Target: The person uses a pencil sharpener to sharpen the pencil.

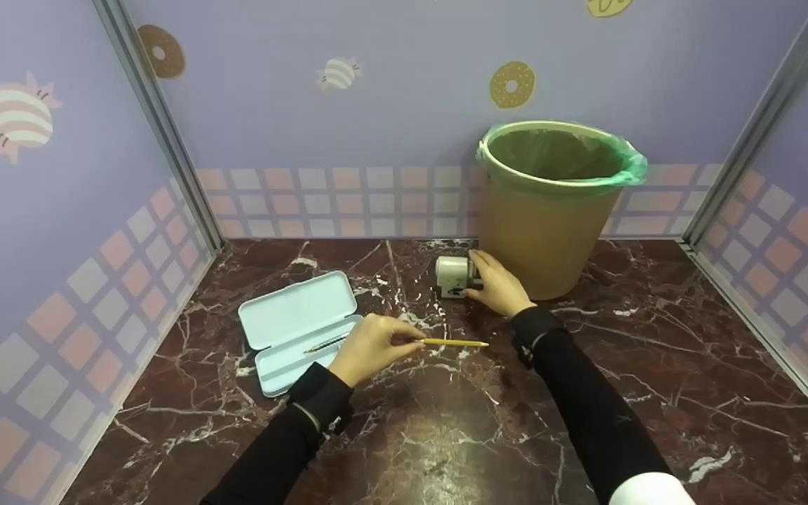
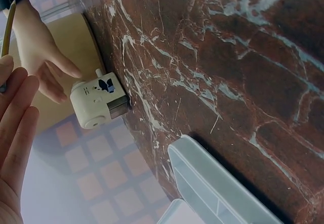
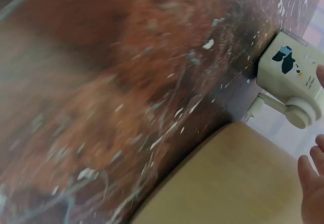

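My left hand [image 1: 376, 344] pinches a yellow pencil [image 1: 454, 342] near one end between thumb and fingertips, its sharpened tip pointing right. In the left wrist view the pencil [image 2: 7, 32] stands at the far left edge above the fingers. A cream desktop pencil sharpener [image 1: 452, 275] with a crank and a dark printed picture stands on the table. My right hand [image 1: 501, 286] is beside its crank end, fingers loosely extended; in the right wrist view a gap shows between the fingers and the sharpener [image 3: 288, 70], whose crank handle [image 3: 254, 106] points downward.
A light blue pencil case [image 1: 299, 308] lies with its lid up at the left, a slim pencil [image 1: 323, 344] inside, partly behind the left hand. Right behind the right hand stands a tan bin [image 1: 544, 238] with a green liner. Patterned walls enclose the marbled table [image 1: 432, 435].
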Demonstrator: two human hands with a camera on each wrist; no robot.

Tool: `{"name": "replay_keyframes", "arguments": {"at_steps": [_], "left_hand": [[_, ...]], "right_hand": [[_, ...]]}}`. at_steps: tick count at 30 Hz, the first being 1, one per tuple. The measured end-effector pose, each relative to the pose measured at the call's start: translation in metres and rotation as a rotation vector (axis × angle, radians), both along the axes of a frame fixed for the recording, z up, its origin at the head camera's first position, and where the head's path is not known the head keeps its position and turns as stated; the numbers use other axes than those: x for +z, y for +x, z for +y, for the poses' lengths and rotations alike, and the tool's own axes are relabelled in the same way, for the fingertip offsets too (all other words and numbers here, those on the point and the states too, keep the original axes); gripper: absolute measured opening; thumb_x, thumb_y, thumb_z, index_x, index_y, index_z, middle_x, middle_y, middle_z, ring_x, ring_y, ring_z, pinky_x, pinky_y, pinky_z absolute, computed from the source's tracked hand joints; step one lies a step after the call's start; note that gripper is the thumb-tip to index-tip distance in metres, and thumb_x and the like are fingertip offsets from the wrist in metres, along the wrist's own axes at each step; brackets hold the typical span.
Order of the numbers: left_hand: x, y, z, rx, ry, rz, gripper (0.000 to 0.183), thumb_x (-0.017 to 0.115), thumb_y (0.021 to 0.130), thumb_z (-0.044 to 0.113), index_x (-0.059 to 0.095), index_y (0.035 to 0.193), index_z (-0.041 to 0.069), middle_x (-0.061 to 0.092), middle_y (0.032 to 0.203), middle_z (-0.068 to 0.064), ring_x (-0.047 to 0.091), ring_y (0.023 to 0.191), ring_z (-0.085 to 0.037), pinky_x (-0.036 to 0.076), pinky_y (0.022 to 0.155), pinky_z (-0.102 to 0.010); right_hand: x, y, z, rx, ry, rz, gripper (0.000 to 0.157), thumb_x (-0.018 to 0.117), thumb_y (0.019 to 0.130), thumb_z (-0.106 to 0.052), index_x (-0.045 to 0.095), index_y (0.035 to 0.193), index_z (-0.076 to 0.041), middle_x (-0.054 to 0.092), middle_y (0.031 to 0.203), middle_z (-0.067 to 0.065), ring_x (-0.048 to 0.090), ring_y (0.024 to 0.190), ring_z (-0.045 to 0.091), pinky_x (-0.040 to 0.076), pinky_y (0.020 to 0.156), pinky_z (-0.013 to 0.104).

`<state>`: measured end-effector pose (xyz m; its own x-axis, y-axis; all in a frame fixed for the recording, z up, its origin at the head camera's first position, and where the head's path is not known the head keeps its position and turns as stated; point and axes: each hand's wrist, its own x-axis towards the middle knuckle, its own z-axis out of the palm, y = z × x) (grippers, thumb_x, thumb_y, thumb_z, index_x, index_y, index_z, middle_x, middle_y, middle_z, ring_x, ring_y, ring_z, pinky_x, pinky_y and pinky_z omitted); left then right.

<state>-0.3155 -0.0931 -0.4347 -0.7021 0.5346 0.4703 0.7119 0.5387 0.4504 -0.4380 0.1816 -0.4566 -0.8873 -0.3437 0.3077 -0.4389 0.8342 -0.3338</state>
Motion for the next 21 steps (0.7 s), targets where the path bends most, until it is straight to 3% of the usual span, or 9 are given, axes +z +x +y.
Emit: {"name": "replay_keyframes", "arguments": {"at_steps": [5,11,21], "left_hand": [[0.000,0.000,0.000,0.003,-0.005,0.014,0.012,0.079,0.087,0.013,0.081,0.098,0.009,0.081,0.090,-0.007,0.075,0.072,-0.017,0.060,0.067,-0.023],[-0.001,0.001,-0.001,0.004,0.021,0.000,0.012,0.079,0.086,0.011,0.081,0.097,0.008,0.081,0.091,-0.009,0.076,0.074,-0.018,0.060,0.069,-0.022],[-0.001,-0.004,0.001,-0.008,0.013,-0.007,0.013,0.079,0.086,0.011,0.081,0.099,0.009,0.081,0.093,-0.008,0.076,0.074,-0.018,0.061,0.069,-0.023]], "right_hand": [[0.000,-0.009,-0.004,-0.031,0.003,-0.057,0.083,0.078,0.089,-0.016,0.033,0.155,0.007,0.038,0.160,0.029,0.038,0.150,0.044,0.036,0.122,0.052],[-0.002,-0.019,-0.015,-0.006,0.005,-0.058,0.077,0.076,0.090,-0.013,0.036,0.152,0.011,0.042,0.158,0.031,0.040,0.149,0.044,0.033,0.124,0.051],[-0.003,-0.024,-0.020,-0.041,-0.030,-0.033,0.053,0.075,0.090,-0.006,0.055,0.138,0.008,0.062,0.138,0.028,0.062,0.127,0.043,0.050,0.109,0.052]]}}
